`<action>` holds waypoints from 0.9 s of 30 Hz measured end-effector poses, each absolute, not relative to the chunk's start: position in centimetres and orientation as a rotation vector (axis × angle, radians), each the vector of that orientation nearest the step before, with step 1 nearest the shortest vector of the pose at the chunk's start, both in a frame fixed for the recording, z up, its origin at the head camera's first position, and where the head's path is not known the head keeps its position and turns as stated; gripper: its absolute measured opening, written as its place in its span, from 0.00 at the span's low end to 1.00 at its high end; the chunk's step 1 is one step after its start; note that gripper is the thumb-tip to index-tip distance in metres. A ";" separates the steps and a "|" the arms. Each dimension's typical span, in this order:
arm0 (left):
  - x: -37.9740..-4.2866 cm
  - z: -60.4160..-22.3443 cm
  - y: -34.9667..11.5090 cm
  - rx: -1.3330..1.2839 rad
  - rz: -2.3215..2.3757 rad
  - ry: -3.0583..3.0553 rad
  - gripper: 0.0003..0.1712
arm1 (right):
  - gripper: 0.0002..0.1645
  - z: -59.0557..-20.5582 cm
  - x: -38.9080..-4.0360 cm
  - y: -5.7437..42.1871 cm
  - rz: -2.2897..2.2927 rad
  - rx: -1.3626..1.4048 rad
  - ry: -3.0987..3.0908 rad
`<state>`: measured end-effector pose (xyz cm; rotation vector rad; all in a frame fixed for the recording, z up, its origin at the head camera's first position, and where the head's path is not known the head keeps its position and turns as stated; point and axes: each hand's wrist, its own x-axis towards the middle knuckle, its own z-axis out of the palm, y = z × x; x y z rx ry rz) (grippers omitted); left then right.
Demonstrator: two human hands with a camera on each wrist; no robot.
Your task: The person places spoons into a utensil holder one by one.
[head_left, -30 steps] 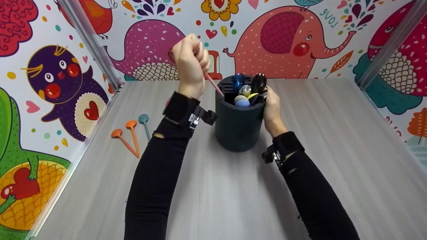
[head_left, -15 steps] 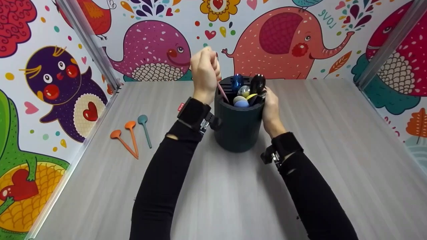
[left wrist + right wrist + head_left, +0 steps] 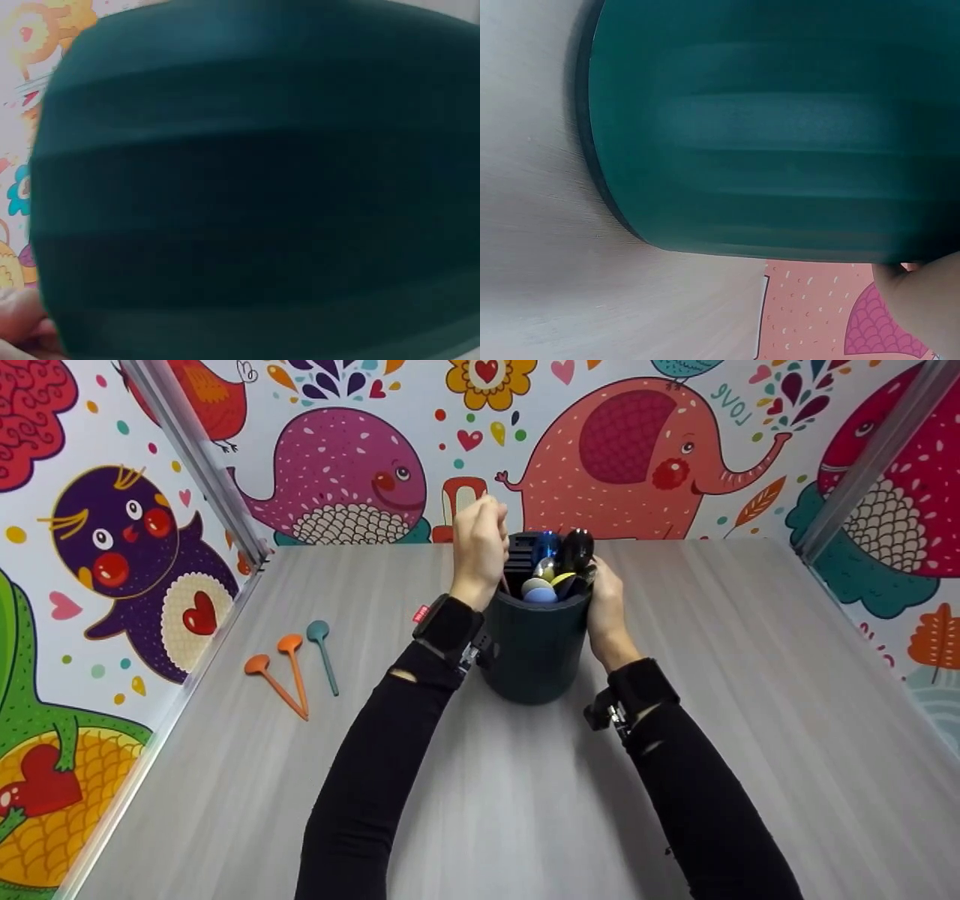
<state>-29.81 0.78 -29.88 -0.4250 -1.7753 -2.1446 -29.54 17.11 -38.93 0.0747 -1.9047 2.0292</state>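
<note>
A dark green ribbed utensil holder (image 3: 534,652) stands upright mid-table, its side filling both wrist views. My left hand (image 3: 480,547) is raised at its left rim, fingers curled round a thin pink handle (image 3: 505,583) whose lower part goes into the holder; the fist hides its upper end. My right hand (image 3: 608,611) grips the holder's right side near the rim, with some fingers hidden behind it. Inside, bunched to the right, are a blue utensil (image 3: 548,544), a black one (image 3: 577,549), a light blue round head (image 3: 540,595) and several others.
Two orange spoons (image 3: 290,643) and a teal spoon (image 3: 318,631) lie on the grey table (image 3: 675,810) at the left. Printed cartoon walls with metal corner posts (image 3: 191,457) enclose the back and sides.
My left hand has moved right and down to the holder, lowering the pink handle deeper inside. The blue utensil has shifted slightly right. My right hand keeps its hold.
</note>
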 end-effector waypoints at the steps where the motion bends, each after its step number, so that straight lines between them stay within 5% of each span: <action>1: -29.9 -30.0 0.8 -0.420 -2.142 -1.793 0.23 | 0.26 -38.9 -29.5 17.1 2.031 0.075 -1.901; 27: -30.3 -32.4 0.8 -0.450 -1.141 -2.488 0.19 | 0.26 -39.1 -29.6 17.1 1.982 0.034 -1.940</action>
